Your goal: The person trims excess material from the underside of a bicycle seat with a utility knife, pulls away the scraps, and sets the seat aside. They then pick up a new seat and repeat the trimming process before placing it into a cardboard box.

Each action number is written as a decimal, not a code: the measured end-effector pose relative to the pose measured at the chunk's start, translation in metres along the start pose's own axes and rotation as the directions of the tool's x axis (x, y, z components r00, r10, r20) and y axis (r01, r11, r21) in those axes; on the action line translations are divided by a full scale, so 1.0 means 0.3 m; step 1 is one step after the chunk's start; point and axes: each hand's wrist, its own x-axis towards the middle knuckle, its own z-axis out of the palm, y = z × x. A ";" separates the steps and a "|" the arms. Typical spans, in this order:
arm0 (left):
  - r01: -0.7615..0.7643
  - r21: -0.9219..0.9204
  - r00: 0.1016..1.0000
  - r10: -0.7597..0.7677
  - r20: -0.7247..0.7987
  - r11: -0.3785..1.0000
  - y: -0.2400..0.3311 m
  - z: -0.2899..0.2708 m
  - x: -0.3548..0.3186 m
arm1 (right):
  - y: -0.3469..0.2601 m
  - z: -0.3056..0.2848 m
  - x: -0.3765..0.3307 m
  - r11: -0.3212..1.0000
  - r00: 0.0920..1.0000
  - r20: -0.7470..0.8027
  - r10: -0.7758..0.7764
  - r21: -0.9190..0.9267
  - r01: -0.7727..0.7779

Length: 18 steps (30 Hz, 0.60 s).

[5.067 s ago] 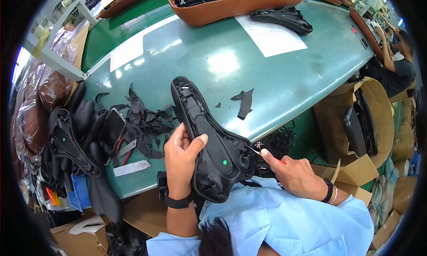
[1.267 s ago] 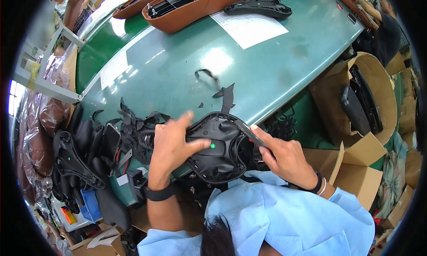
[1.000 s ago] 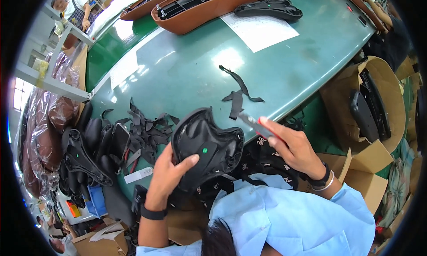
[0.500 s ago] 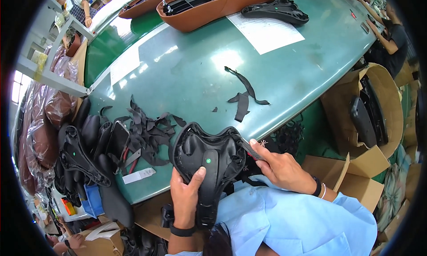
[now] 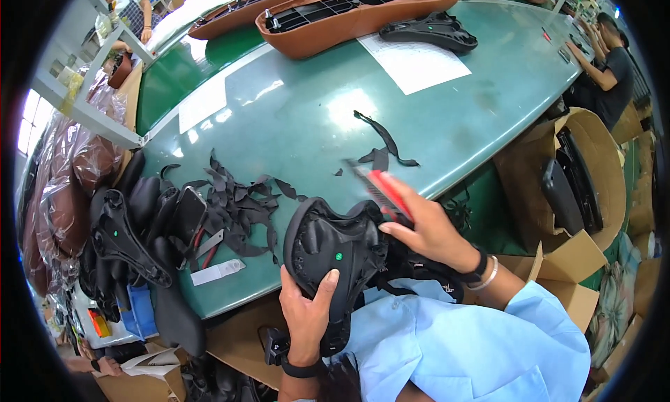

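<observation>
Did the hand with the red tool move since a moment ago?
Yes. Judged against the long black strip lying on the green table, the right hand, holding the red tool, has moved forward, closer to that strip.

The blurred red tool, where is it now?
In the head view, the red tool is right of centre, in the right hand, near the black shell.

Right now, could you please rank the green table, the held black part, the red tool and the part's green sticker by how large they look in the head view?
1. Green table
2. Black part in the left hand
3. Red tool, blurred, in the right hand
4. Green sticker
The differences look clear.
</observation>
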 end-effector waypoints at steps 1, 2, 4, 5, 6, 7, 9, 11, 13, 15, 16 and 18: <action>-0.022 0.066 0.999 0.020 0.030 0.998 0.001 -0.007 0.005 | 0.024 0.021 0.025 0.990 0.996 0.036 -0.083 -0.107 0.087; -0.027 0.066 0.999 0.025 0.024 0.997 -0.001 -0.011 0.014 | 0.017 0.018 0.036 0.999 0.997 0.076 -0.032 -0.024 0.034; -0.067 0.002 0.998 0.067 -0.008 0.998 -0.023 -0.029 0.030 | -0.029 0.019 0.050 0.998 0.982 0.185 0.029 0.045 -0.038; -0.066 0.004 0.998 0.066 -0.017 0.998 -0.032 -0.035 0.039 | -0.063 0.013 0.054 0.988 0.954 0.284 0.092 0.096 -0.124; -0.063 -0.014 0.996 0.062 -0.063 0.998 -0.040 -0.038 0.054 | -0.118 0.003 0.043 0.874 0.866 0.455 0.209 0.311 -0.374; -0.058 -0.031 0.993 0.054 -0.100 0.998 -0.040 -0.035 0.065 | -0.111 0.056 0.001 0.974 0.943 0.324 -0.073 0.227 -0.002; 0.034 -0.227 0.999 -0.036 -0.006 0.973 -0.022 -0.027 0.083 | -0.125 0.042 0.010 0.895 0.894 0.446 0.044 0.379 -0.234; 0.060 -0.506 0.974 -0.162 -0.160 0.860 -0.050 0.046 0.069 | -0.122 0.043 0.072 0.891 0.890 0.446 0.093 0.361 -0.274; 0.072 -0.634 0.966 -0.211 -0.148 0.770 -0.050 0.116 0.073 | -0.122 0.036 0.163 0.825 0.935 0.347 0.075 0.505 -0.253; 0.566 -0.367 0.794 -0.368 0.484 0.738 -0.044 0.061 0.079 | -0.042 0.032 0.243 0.723 0.933 0.333 0.140 0.610 -0.326; 0.657 -0.162 0.679 -0.484 0.551 0.736 -0.020 0.057 0.089 | -0.025 0.027 0.279 0.753 0.934 0.321 0.158 0.572 -0.324; 0.464 0.002 0.629 -0.331 0.704 0.886 0.013 0.045 0.104 | -0.018 0.007 0.323 0.852 0.931 0.293 0.215 0.410 -0.326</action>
